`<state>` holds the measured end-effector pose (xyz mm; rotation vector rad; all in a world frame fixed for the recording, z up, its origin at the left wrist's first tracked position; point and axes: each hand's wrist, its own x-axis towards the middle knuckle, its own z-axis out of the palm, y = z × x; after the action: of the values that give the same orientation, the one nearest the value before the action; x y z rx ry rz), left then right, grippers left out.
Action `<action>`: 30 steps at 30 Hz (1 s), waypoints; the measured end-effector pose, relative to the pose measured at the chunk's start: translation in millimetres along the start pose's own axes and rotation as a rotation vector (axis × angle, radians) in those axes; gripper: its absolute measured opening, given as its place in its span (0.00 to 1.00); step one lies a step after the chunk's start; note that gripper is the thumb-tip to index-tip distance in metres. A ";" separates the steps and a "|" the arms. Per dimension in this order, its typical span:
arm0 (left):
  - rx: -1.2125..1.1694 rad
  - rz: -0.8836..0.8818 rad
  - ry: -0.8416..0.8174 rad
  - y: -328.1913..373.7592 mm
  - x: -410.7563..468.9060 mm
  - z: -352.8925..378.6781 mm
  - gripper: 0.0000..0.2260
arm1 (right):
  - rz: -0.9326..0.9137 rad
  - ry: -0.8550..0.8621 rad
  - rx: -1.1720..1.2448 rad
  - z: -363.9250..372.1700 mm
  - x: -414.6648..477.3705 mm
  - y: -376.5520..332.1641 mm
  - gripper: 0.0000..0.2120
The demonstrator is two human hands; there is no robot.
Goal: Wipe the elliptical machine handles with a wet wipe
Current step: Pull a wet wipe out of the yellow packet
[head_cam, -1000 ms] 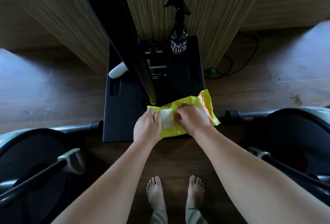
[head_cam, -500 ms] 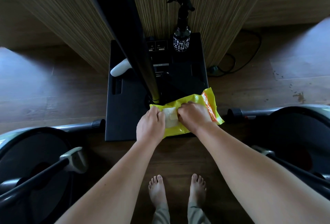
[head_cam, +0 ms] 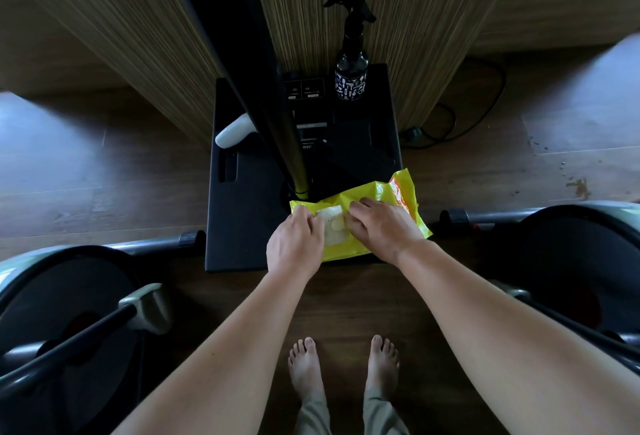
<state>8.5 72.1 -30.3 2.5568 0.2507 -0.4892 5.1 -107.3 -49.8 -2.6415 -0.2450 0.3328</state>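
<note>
Dim indoor shot, low contrast overall. Pale daylight patches on the wooden floor (head_cam: pixel 585 112) at far left and far right; the centre is in shadow. Black base (head_cam: pixel 239 213) nearly loses detail. Yellow wipe pack (head_cam: pixel 367 199) is the brightest colour. Strong wide-angle bending at edges, forearms stretched near the bottom. Focus fairly sharp, slight softness at corners. No glare.

The pack (head_cam: pixel 367 202) lies on the near edge of the stand (head_cam: pixel 242 213), under both hands. A bottle (head_cam: pixel 350 78) stands at its far right corner, a pole (head_cam: pixel 277 116) left of it.
</note>
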 end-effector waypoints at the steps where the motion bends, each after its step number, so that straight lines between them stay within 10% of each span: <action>1: 0.010 -0.003 -0.002 1.3 -0.8 -0.3 0.12 | 0.002 -0.002 0.033 -1.7 -2.1 -0.1 0.11; 13: 0.072 -0.030 -0.048 14.0 -8.2 -2.3 0.13 | 0.086 0.169 0.055 -32.9 -17.9 17.8 0.11; 22: 0.055 0.157 0.007 17.9 -9.9 10.4 0.14 | 0.093 -0.126 -0.070 -22.9 -14.0 20.2 0.20; 30: -0.013 0.383 -0.046 32.2 -5.6 26.3 0.10 | 0.233 0.123 -0.119 -28.2 -10.4 45.1 0.09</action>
<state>4.4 30.5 -34.5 2.4935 -0.2489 -0.3955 8.1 -161.2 -44.5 -2.8014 0.0868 0.2360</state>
